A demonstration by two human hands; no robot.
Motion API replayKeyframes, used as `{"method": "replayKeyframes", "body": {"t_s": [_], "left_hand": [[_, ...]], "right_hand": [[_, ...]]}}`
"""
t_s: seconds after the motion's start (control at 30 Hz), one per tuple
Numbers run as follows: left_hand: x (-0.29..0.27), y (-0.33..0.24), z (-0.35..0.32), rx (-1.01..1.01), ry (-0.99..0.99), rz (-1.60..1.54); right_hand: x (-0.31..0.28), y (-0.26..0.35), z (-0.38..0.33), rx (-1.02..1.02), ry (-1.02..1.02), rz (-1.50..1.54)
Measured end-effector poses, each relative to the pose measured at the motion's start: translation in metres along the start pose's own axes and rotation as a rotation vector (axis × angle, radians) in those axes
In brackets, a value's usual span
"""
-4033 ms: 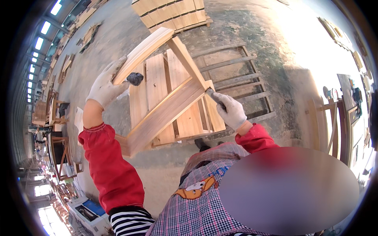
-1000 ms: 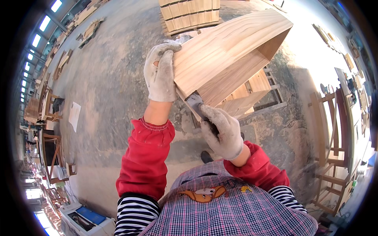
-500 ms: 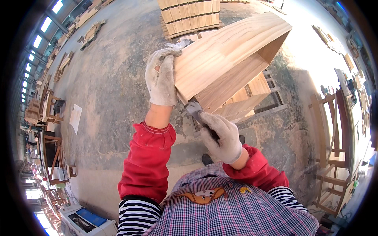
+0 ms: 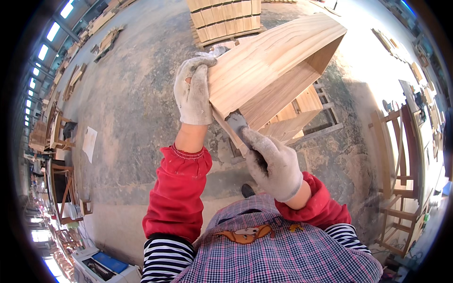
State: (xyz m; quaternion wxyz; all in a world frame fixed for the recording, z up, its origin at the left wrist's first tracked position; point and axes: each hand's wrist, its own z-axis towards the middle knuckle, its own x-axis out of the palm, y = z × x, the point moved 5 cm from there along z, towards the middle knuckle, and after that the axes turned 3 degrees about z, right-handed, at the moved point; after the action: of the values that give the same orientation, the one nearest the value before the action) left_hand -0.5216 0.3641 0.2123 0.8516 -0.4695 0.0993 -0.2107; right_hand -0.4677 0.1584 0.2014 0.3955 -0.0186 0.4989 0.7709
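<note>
A long, open wooden box [image 4: 278, 56] of pale, grained boards is held up tilted before me, its open side facing down and right. My left hand [image 4: 193, 89], in a worn whitish glove, grips the box's near left end; a hole shows in the glove. My right hand [image 4: 276, 165], gloved too, is closed round a putty knife [image 4: 237, 123]. The knife's flat grey blade lies against the inside of the box at its near corner. Its handle is mostly hidden in my fingers.
Below the box, more wooden boxes [image 4: 295, 115] rest on a pallet [image 4: 330, 123]. A tall stack of wooden pieces [image 4: 225, 19] stands farther off. Wooden frames [image 4: 401, 188] are at the right, a white case with a blue item [image 4: 106, 266] at the lower left, and a paper sheet [image 4: 89, 143] on the floor.
My right hand has moved slightly down and right, and the knife blade now sits inside the box's near corner. The near end board shows more. My left hand keeps its hold.
</note>
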Motion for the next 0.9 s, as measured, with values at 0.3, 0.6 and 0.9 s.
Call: {"method": "replayKeyframes", "body": {"t_s": [0.3,0.6,0.9], "left_hand": [[-0.002,0.005,0.002,0.042,0.021,0.079],[0.001,0.0,0.0,0.011,-0.016,0.029],[0.0,0.001,0.014,0.423,0.078,0.566]], "right_hand": [[-0.006,0.006,0.001,0.028,0.106,-0.066],[-0.006,-0.001,0.001,-0.018,0.111,-0.102],[0.037,-0.123,-0.089,0.207,0.265,-0.027]]}}
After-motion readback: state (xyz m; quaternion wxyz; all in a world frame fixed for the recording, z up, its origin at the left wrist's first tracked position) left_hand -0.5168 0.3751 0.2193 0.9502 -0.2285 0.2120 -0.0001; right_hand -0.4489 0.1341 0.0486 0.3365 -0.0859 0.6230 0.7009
